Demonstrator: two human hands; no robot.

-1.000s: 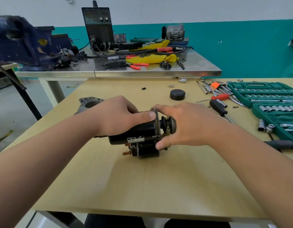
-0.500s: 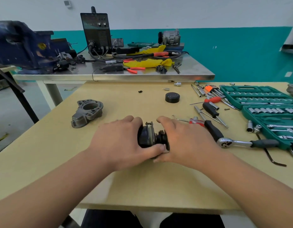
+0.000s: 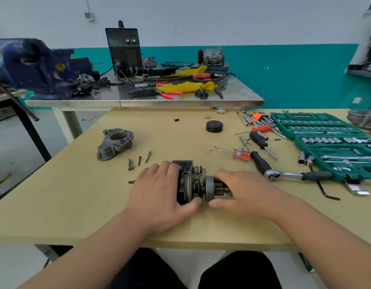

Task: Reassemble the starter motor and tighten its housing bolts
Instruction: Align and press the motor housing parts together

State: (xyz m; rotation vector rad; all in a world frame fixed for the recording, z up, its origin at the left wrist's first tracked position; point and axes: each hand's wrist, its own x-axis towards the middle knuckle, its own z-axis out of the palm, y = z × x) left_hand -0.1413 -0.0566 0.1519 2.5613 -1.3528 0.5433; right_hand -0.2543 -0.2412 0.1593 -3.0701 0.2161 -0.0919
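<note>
Black starter motor (image 3: pixel 188 182), lifted a second ago, now lies on the wooden table (image 3: pixel 76 195), left hand (image 3: pixel 159 192) wrapped around its body, right hand (image 3: pixel 241 190) curled on the pinion end; the nose housing (image 3: pixel 116 142) and bolts (image 3: pixel 138 160) wait beyond the left fingertips, unfitted.

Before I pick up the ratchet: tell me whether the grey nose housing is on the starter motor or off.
Off. The grey nose housing lies alone on the table, apart from the starter motor, whose pinion end is bare.
</note>
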